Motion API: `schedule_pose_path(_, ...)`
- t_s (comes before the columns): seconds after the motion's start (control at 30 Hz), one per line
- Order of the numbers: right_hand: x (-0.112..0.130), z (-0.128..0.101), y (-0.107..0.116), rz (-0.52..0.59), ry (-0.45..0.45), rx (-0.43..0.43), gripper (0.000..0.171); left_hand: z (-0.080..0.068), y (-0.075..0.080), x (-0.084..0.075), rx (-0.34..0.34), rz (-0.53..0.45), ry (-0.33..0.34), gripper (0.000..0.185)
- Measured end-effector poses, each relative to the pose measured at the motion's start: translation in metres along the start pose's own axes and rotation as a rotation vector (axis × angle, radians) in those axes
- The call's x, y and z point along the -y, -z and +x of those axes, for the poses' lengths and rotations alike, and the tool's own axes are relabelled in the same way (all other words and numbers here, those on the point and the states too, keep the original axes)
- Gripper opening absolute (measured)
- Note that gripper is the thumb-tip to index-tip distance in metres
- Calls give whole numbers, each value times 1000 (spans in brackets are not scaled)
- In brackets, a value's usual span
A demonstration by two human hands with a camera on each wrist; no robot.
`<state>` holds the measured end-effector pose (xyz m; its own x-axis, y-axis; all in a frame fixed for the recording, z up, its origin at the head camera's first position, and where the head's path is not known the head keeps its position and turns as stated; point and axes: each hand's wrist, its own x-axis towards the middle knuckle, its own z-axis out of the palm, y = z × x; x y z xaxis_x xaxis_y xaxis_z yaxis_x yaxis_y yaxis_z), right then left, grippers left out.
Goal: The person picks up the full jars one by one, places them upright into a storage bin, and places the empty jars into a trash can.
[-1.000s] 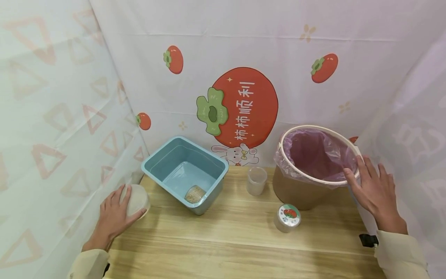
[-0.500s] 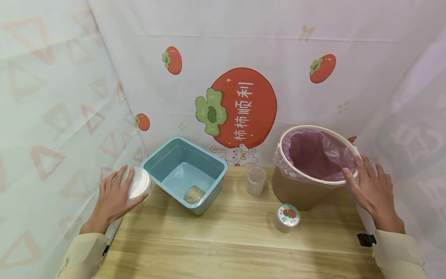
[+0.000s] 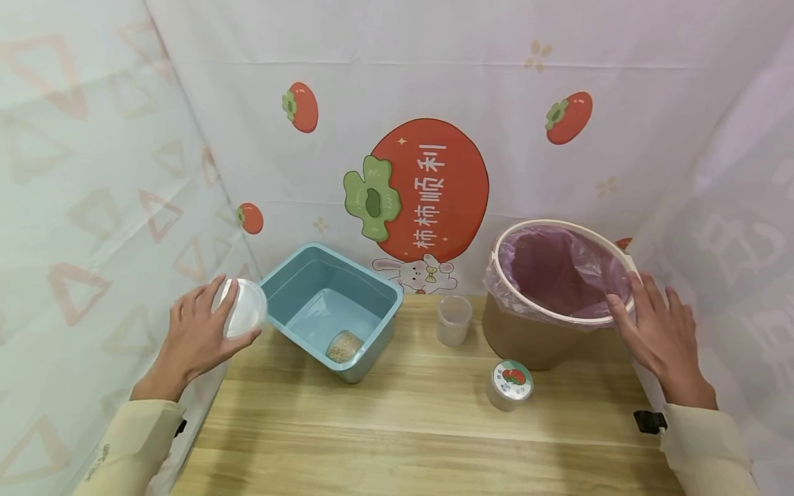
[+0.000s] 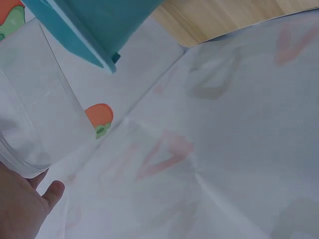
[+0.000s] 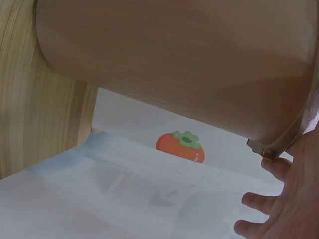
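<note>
Nearest you on the surface [image 3: 397, 441], toward its right side, a small lidded jar [image 3: 510, 384] with a tomato sticker stands alone, touched by neither hand. At the left edge your left hand [image 3: 198, 337] is lifted clear of the surface with its fingers and thumb curled round a clear plastic container [image 3: 243, 308], tipped so its round end faces you; the left wrist view shows the same see-through wall [image 4: 35, 109] against your palm, with the corner of the blue bin [image 4: 89, 30] just beyond it. At the right edge your right hand [image 3: 660, 334] lies with straight, spread fingers against the near rim of the brown bucket [image 3: 527, 337], whose pink liner bag [image 3: 558, 269] is folded over the pale hoop; it steadies the bucket and grasps nothing. Farther back, left of centre, the blue bin [image 3: 331, 303] holds a small heap of grains [image 3: 344, 344] in its near corner, and an empty clear cup [image 3: 455, 320] stands between the bin and the bucket. By the look of it you are at the carry stage, container picked up and not yet brought to anything. The next move calls for keeping it level as you swing it rightward, passing over the bin's rim without clipping it.
</note>
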<state>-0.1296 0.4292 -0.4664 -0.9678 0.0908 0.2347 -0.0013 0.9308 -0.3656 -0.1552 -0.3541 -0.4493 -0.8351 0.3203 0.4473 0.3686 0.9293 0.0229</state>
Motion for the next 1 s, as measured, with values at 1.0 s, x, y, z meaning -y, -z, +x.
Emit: schedule_pose_path(1.0,1,-1,0,-20,3,-9,80,158,-8,-128,96,-43,-258,102)
